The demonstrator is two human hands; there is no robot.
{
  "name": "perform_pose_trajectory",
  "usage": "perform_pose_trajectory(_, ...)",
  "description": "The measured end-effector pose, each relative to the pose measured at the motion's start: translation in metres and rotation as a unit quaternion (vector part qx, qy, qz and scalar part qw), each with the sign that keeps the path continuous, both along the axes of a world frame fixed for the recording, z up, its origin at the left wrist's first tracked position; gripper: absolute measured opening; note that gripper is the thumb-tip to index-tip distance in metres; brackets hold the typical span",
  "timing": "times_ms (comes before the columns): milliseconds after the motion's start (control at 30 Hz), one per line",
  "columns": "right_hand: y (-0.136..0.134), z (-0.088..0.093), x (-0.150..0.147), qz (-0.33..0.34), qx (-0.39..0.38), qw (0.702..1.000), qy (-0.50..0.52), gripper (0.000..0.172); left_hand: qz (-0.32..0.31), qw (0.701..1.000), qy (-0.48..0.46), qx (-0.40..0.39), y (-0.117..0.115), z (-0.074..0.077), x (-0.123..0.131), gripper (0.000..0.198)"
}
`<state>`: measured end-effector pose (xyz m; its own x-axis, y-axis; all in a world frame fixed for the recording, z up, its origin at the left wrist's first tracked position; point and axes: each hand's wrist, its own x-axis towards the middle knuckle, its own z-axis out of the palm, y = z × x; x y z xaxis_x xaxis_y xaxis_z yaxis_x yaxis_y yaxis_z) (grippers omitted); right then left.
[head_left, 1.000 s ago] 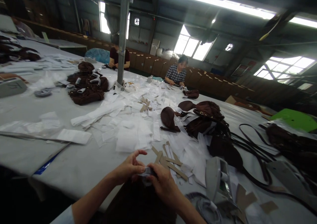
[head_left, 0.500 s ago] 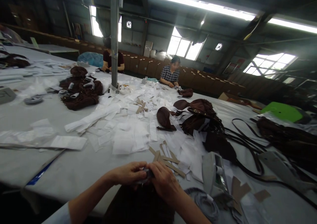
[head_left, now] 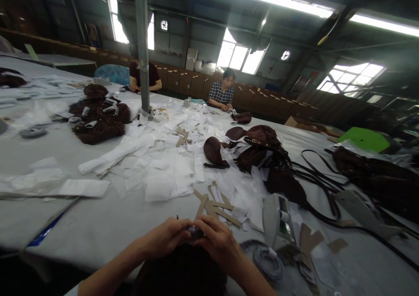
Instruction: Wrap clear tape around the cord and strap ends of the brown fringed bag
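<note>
My left hand (head_left: 166,237) and my right hand (head_left: 218,239) meet at the near edge of the grey table (head_left: 108,219), fingers pinched together on a small dark piece (head_left: 195,232) between them. What the piece is I cannot make out. A dark brown garment (head_left: 181,272) lies under my hands and wrists. Just beyond my fingers are tan cardboard strips (head_left: 212,204) on scattered white paper slips (head_left: 170,173).
Brown garment piles (head_left: 98,117) (head_left: 262,152) and black straps (head_left: 327,178) lie across the table. A grey tool (head_left: 276,219) and coiled band (head_left: 266,261) sit right of my hands. A metal post (head_left: 143,47) stands mid-table. Two people (head_left: 222,95) (head_left: 142,75) work at the far side.
My hands have closed tighter around the small piece and sunk lower in view. The camera has tilted slightly, shifting the scene left and down.
</note>
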<state>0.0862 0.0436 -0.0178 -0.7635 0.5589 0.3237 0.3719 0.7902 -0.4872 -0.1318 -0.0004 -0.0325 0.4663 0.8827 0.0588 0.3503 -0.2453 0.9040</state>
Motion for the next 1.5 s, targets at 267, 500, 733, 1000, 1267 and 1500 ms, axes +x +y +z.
perform_pose_trajectory(267, -0.003, -0.002, -0.007, -0.031, -0.066, 0.997, -0.003, 0.031, -0.011, 0.996, -0.074, -0.056, 0.006, -0.003, -0.004, 0.03)
perform_pose_trajectory(500, -0.007, -0.002, -0.01, -0.015, -0.046, 0.999, 0.012, 0.026, -0.035, 0.977, -0.16, -0.133, 0.006, -0.005, -0.003, 0.039)
perform_pose_trajectory(733, -0.009, -0.017, -0.021, -0.116, -0.087, 0.981, 0.13, 0.032, 0.028, 0.959, -0.221, -0.173, 0.005, -0.022, -0.001, 0.042)
perform_pose_trajectory(1000, -0.022, -0.026, -0.042, -0.212, -0.198, 0.937, 0.194, 0.037, 0.077, 0.924, -0.32, -0.197, 0.0, -0.033, 0.01, 0.042)
perform_pose_trajectory(1267, -0.011, 0.004, -0.03, -0.124, -0.244, 0.952, 0.135, 0.052, 0.024, 0.911, -0.339, -0.233, 0.005, -0.027, 0.004, 0.04)
perform_pose_trajectory(1500, -0.019, 0.012, -0.027, -0.127, -0.346, 0.914, 0.169, 0.06, 0.002, 0.922, -0.309, -0.235, 0.003, -0.019, -0.002, 0.035)
